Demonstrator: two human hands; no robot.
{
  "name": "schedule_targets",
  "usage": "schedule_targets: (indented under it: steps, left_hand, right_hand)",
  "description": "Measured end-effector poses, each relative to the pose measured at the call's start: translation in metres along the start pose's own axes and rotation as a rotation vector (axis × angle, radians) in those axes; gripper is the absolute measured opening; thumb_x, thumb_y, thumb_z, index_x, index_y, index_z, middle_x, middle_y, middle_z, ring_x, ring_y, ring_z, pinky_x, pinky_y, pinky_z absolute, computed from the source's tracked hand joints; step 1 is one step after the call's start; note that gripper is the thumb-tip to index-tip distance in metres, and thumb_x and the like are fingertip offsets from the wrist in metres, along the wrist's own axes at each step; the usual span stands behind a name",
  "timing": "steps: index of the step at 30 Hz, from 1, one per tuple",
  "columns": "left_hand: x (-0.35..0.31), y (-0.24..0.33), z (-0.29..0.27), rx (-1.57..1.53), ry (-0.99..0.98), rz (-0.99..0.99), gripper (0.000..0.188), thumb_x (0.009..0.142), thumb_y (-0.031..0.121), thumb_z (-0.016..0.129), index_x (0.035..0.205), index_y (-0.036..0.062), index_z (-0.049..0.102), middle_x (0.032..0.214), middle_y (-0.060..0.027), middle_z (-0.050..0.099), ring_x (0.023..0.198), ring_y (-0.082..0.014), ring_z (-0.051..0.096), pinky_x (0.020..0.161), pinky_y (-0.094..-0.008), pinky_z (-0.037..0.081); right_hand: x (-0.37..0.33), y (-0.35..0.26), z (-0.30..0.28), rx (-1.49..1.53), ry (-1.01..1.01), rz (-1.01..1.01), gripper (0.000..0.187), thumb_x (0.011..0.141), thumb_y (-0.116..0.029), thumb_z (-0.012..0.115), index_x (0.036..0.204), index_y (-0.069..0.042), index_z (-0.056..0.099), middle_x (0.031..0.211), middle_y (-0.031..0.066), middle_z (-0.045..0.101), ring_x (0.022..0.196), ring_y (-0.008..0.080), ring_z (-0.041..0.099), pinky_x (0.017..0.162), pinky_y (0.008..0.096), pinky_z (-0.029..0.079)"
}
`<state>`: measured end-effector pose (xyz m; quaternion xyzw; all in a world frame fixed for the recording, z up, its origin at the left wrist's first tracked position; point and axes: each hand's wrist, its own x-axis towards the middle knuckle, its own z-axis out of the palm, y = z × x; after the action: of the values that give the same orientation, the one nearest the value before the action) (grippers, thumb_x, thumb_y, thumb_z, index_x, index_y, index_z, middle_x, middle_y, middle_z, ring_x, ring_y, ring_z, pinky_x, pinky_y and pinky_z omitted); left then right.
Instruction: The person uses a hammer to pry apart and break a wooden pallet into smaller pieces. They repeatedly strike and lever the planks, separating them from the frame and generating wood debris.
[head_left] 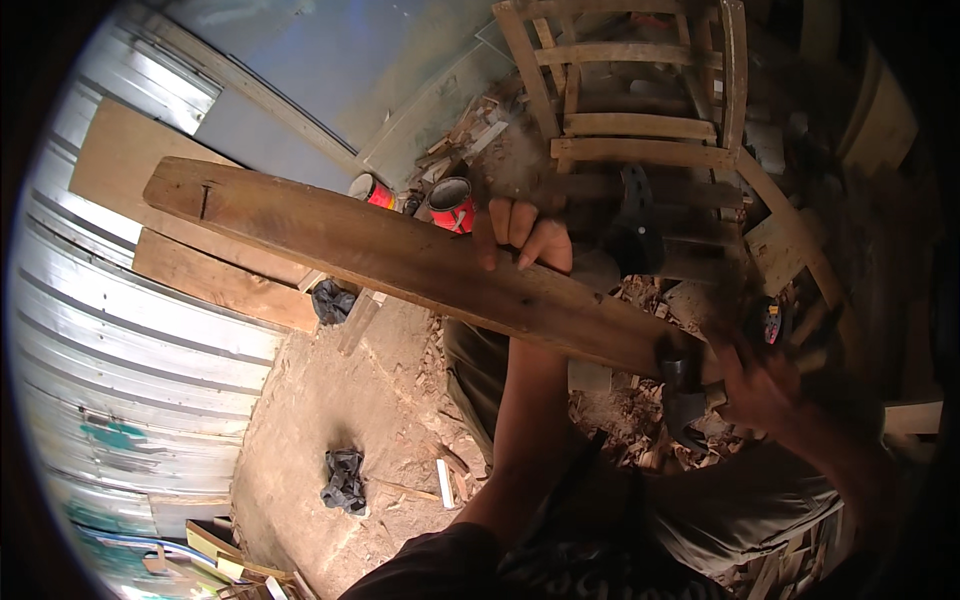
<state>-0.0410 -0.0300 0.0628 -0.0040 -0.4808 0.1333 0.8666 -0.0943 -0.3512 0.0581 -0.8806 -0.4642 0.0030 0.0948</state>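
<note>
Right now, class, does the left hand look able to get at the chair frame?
Probably not without letting go: the left hand has its fingers hooked over the plank, and the chair frame stands beyond.

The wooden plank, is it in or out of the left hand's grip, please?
In it: the left hand curls its fingers over the far edge of the wooden plank.

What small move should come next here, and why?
Probably firm up the grip of the left hand on the wooden plank: it holds near the middle, while the hammer in the right hand is at the right end, so a blow could twist the plank.
</note>
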Motion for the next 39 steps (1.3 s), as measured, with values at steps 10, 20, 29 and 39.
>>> schedule_targets:
  steps: [10,20,29,39]
  left_hand:
    - [0.003,-0.012,0.008,-0.102,0.105,0.023,0.034,0.088,0.007,0.061,0.054,0.0141,0.057,0.061,0.0046,0.03,0.059,-0.0071,0.039,0.054,-0.0208,0.047]
    - [-0.007,-0.003,0.001,-0.171,0.126,0.027,0.034,0.086,0.007,0.061,0.054,0.0143,0.053,0.063,0.0047,0.027,0.063,-0.0075,0.036,0.057,-0.0201,0.047]
    - [-0.011,-0.007,0.004,-0.16,0.226,0.083,0.038,0.087,0.012,0.06,0.05,0.0158,0.054,0.061,0.0056,0.029,0.058,-0.0058,0.039,0.052,-0.0202,0.045]
    - [-0.015,-0.002,-0.009,-0.159,0.149,0.043,0.036,0.087,0.011,0.06,0.052,0.0159,0.057,0.06,0.0055,0.03,0.059,-0.0062,0.039,0.054,-0.0203,0.046]
  right_hand:
    - [-0.002,0.003,-0.002,0.009,-0.09,-0.032,0.101,0.05,-0.015,0.082,0.142,0.0,0.045,0.115,0.0161,0.066,0.09,0.0301,0.07,0.078,0.039,0.058]
    - [-0.001,0.007,0.005,0.02,0.032,-0.133,0.086,0.052,-0.016,0.08,0.133,-0.001,0.054,0.115,0.0147,0.066,0.094,0.0286,0.07,0.081,0.0393,0.058]
    - [0.0,0.013,0.005,0.003,0.051,-0.192,0.082,0.054,-0.017,0.077,0.131,0.0,0.057,0.114,0.0118,0.068,0.09,0.0263,0.07,0.078,0.0386,0.058]
    - [0.003,0.012,-0.002,-0.068,0.023,-0.251,0.087,0.051,-0.023,0.081,0.131,0.0,0.055,0.112,0.0118,0.065,0.097,0.0286,0.067,0.081,0.0404,0.057]
